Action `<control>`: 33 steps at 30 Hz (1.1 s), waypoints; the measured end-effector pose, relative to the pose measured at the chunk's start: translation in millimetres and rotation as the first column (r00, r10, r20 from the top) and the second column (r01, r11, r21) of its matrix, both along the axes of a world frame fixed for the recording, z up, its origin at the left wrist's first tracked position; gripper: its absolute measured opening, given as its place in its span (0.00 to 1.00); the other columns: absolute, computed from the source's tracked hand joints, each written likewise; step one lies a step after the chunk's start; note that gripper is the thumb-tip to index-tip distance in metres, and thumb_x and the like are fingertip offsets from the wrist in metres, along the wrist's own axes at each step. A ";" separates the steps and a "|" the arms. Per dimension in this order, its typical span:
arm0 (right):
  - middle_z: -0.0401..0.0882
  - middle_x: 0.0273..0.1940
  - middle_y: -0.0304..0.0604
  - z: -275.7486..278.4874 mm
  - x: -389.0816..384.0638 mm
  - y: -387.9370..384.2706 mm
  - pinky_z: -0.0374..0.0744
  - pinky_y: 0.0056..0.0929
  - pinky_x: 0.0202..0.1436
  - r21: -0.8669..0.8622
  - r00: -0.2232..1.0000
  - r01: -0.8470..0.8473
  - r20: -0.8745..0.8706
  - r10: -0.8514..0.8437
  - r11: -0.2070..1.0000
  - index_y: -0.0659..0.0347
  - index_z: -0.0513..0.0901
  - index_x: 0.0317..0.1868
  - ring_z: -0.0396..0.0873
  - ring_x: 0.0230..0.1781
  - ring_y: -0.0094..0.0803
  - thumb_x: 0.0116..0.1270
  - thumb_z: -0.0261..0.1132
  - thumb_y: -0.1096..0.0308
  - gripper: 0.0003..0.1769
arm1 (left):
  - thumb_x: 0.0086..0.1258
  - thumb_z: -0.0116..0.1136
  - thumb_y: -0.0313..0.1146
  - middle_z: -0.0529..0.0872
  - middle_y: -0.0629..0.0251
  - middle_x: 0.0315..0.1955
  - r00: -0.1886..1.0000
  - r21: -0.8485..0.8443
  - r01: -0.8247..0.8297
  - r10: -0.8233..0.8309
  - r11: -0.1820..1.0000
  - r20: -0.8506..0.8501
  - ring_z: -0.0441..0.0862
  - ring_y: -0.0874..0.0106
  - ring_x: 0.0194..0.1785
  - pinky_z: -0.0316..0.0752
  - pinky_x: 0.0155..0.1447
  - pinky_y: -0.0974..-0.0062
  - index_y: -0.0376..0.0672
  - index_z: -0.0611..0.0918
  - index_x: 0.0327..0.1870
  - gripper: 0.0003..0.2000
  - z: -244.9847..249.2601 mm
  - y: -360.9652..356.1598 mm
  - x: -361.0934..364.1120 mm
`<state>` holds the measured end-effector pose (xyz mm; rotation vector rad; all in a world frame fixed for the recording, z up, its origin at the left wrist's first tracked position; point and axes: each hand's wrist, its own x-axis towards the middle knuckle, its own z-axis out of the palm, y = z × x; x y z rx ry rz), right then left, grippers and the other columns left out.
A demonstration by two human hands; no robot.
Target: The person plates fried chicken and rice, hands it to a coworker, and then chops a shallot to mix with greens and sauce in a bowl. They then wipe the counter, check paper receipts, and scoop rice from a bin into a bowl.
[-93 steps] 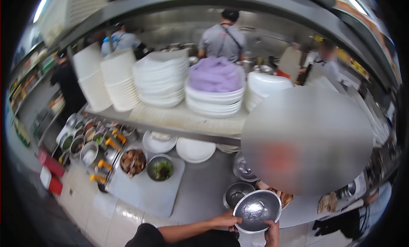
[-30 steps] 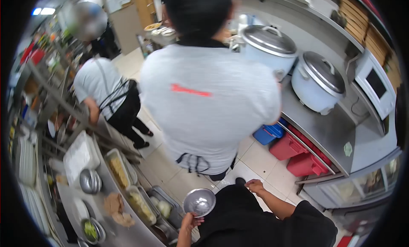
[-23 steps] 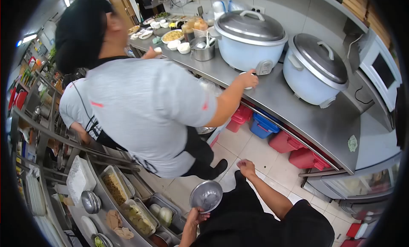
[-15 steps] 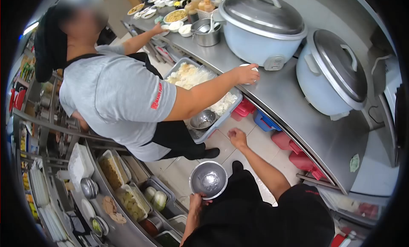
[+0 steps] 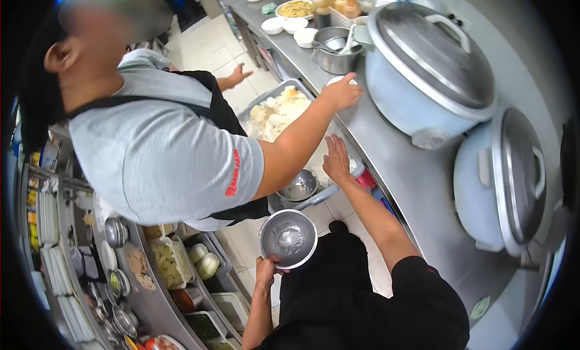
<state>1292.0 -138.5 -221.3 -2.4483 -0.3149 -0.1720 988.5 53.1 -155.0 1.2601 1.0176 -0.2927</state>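
My left hand [image 5: 267,270] grips the rim of a metal bowl [image 5: 289,238], tilted so that its shiny, bare inside shows. In front of me, my right hand [image 5: 336,158] reaches out with fingers stretched and apart, holding nothing. It is over the near end of a plastic tub [image 5: 320,196] with what looks like cooked rice [image 5: 279,111]. A second metal bowl [image 5: 298,186] sits inside that tub. Just past my right hand, a co-worker's hand [image 5: 343,94] is at a small white bowl [image 5: 340,80] on the steel counter [image 5: 402,169].
The co-worker [image 5: 163,138] stands close on the left, one arm across the tub. Two large lidded cookers [image 5: 417,78] stand on the counter at right. Behind the tub are a metal pot [image 5: 338,60] and white bowls [image 5: 296,25]. Food trays [image 5: 166,259] line the lower left.
My right hand has moved forward to the tub and its fingers have spread. The co-worker's other hand has come away from the white bowls. My view has shifted; the metal bowl stays in my left hand.
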 end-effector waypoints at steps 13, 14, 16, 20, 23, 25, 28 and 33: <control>0.79 0.49 0.49 -25.4 134.9 79.1 0.74 0.40 0.50 -0.467 0.852 -0.489 -0.074 0.518 0.737 0.59 0.78 0.52 0.77 0.50 0.41 0.55 0.63 0.45 0.31 | 0.57 0.52 0.30 0.82 0.48 0.21 0.727 0.223 -0.668 0.687 0.710 -0.009 0.83 0.60 0.21 0.73 0.18 0.72 0.23 0.78 0.27 0.13 1.5 0.5 -97.8; 0.77 0.50 0.52 -13.3 123.4 85.0 0.72 0.40 0.53 -0.554 0.877 -0.424 -0.055 0.477 0.716 0.62 0.76 0.54 0.76 0.50 0.42 0.54 0.64 0.45 0.34 | 0.57 0.52 0.30 0.81 0.47 0.19 0.609 0.246 -0.774 0.793 0.584 0.034 0.83 0.59 0.20 0.73 0.17 0.72 0.24 0.78 0.26 0.13 -19.6 6.8 -132.7; 0.70 0.57 0.61 -30.2 132.1 86.4 0.68 0.40 0.60 -0.580 0.870 -0.431 -0.063 0.489 0.692 0.69 0.69 0.59 0.71 0.55 0.52 0.55 0.63 0.44 0.40 | 0.58 0.50 0.33 0.81 0.46 0.17 0.393 0.213 -0.911 0.902 0.354 0.181 0.82 0.60 0.19 0.73 0.16 0.71 0.24 0.78 0.25 0.15 -15.5 24.0 -181.6; 0.72 0.55 0.62 -42.0 148.8 96.8 0.67 0.42 0.60 -0.294 0.917 -0.306 -0.346 0.198 0.905 0.73 0.70 0.57 0.72 0.55 0.52 0.60 0.59 0.46 0.37 | 0.57 0.49 0.33 0.83 0.47 0.21 0.005 0.176 -0.981 0.905 -0.077 0.425 0.83 0.62 0.20 0.74 0.17 0.73 0.22 0.78 0.32 0.17 24.7 78.6 -269.4; 0.75 0.52 0.60 -48.6 155.5 90.9 0.70 0.40 0.57 -0.137 0.895 -0.154 -0.439 0.079 0.979 0.72 0.73 0.54 0.74 0.52 0.49 0.62 0.56 0.48 0.33 | 0.59 0.45 0.32 0.81 0.54 0.17 -0.158 0.073 -0.968 0.807 -0.241 0.570 0.80 0.67 0.16 0.69 0.15 0.74 0.29 0.79 0.31 0.13 72.8 133.2 -344.7; 0.75 0.52 0.60 -50.1 148.9 94.9 0.70 0.41 0.57 -0.044 0.889 -0.064 -0.456 0.037 0.997 0.73 0.73 0.53 0.74 0.52 0.50 0.62 0.56 0.48 0.33 | 0.60 0.44 0.34 0.81 0.58 0.17 -0.166 0.104 -0.951 0.768 -0.290 0.618 0.78 0.71 0.18 0.70 0.19 0.76 0.36 0.78 0.27 0.12 89.9 174.2 -402.0; 0.75 0.51 0.61 -45.1 139.1 97.2 0.70 0.42 0.56 0.113 0.875 0.033 -0.483 0.026 0.993 0.73 0.75 0.51 0.73 0.53 0.52 0.62 0.55 0.48 0.32 | 0.68 0.43 0.37 0.83 0.49 0.30 -0.164 0.093 -0.936 0.655 -0.339 0.738 0.82 0.60 0.30 0.76 0.32 0.67 0.35 0.74 0.41 0.13 78.3 235.3 -511.3; 0.75 0.50 0.63 -20.1 149.3 59.8 0.70 0.44 0.56 0.045 0.898 0.336 -0.315 -0.306 0.941 0.73 0.77 0.48 0.73 0.54 0.55 0.62 0.54 0.49 0.30 | 0.72 0.37 0.37 0.69 0.45 0.59 -0.161 -0.211 -0.977 0.751 -0.029 0.641 0.69 0.57 0.61 0.66 0.64 0.64 0.29 0.61 0.64 0.24 40.5 366.9 -694.0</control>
